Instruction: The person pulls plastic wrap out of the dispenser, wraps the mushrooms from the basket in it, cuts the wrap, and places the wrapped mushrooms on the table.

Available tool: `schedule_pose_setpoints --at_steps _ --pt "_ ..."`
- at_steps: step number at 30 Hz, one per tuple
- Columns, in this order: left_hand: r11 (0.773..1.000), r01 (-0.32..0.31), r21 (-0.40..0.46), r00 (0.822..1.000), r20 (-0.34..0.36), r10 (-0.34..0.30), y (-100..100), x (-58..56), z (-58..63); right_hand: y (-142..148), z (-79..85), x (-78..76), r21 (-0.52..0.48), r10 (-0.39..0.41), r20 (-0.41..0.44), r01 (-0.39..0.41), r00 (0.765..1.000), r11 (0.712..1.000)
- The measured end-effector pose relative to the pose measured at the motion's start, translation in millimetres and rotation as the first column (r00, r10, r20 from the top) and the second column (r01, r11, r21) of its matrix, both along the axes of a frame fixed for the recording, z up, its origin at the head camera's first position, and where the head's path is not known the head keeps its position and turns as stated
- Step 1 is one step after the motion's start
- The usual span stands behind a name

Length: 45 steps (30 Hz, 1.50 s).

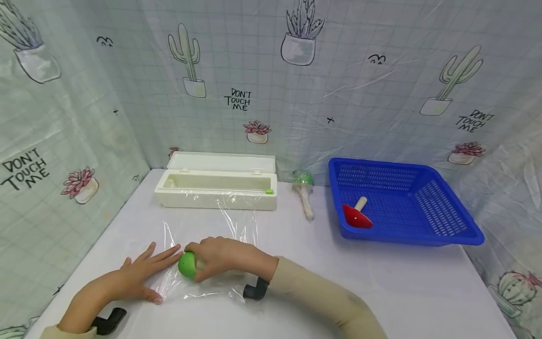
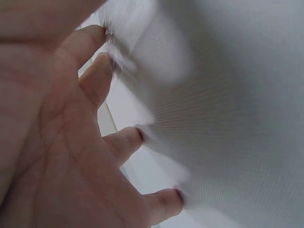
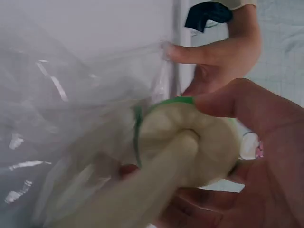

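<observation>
My right hand [image 1: 224, 256] grips a toy mushroom with a green cap [image 1: 185, 265], lying over a sheet of clear plastic film [image 1: 207, 291]. In the right wrist view the mushroom's cream stem [image 3: 166, 164] points away from the palm, and fingers and thumb curl round its cap. My left hand [image 1: 131, 280] is spread with straight fingers, its tips on the table at the film's left edge, close to the green cap. Behind both hands stands a white film dispenser box [image 1: 218, 201], lid raised, with a small green piece [image 1: 269, 191] at its right end.
Right of the box lies another green-capped mushroom [image 1: 304, 181], seemingly wrapped in film. A blue plastic basket [image 1: 406, 240] sits at the back right, holding a red-capped mushroom [image 1: 357, 219]. A cactus-printed curtain [image 1: 271, 75] hangs behind the white table [image 1: 313, 268].
</observation>
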<state>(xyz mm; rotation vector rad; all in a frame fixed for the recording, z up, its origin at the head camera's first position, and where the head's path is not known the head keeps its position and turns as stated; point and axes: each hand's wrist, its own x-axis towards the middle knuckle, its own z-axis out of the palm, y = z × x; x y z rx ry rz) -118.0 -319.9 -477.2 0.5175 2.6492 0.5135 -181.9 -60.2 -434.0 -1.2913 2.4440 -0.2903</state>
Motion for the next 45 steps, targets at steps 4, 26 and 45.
schedule_pose_setpoints --at_steps 4,26,45 --pt "1.000 -0.001 0.009 1.000 -0.001 0.001 1 2.2 0.2 -4 -6.0 -0.1 0.031 -0.034 0.015 0.034 0.999 0.999" --pt "0.909 0.229 0.348 0.943 -0.310 -0.119 3 27.7 13.8 1 -6.4 -28.0 -0.012 0.039 0.187 -0.037 0.982 0.999" --pt "0.896 0.376 0.235 0.658 -0.749 -0.080 54 29.4 35.4 4 -3.5 -37.2 -0.020 0.045 0.222 -0.042 0.974 0.999"
